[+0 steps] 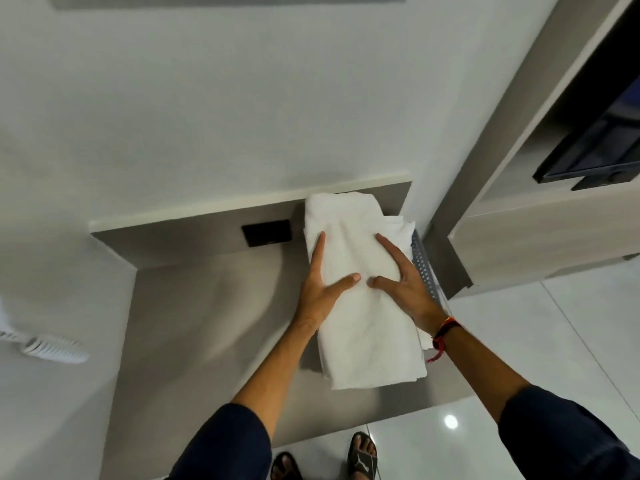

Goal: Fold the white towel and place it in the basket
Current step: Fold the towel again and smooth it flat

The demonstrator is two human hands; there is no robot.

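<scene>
A white towel lies folded into a long strip at the right end of a grey desk, running from the back wall to the front edge. My left hand rests flat on its left side with fingers spread. My right hand lies flat on its right side, thumb pointing toward the left thumb. Both palms press on the cloth and grip nothing. A perforated grey basket shows only as a rim at the towel's right edge; white cloth lies in it, and the towel hides most of it.
A black wall socket sits on the desk's back panel left of the towel. A white corded device lies at the far left. A cabinet with a dark screen stands to the right. My sandalled feet show on the glossy tiled floor.
</scene>
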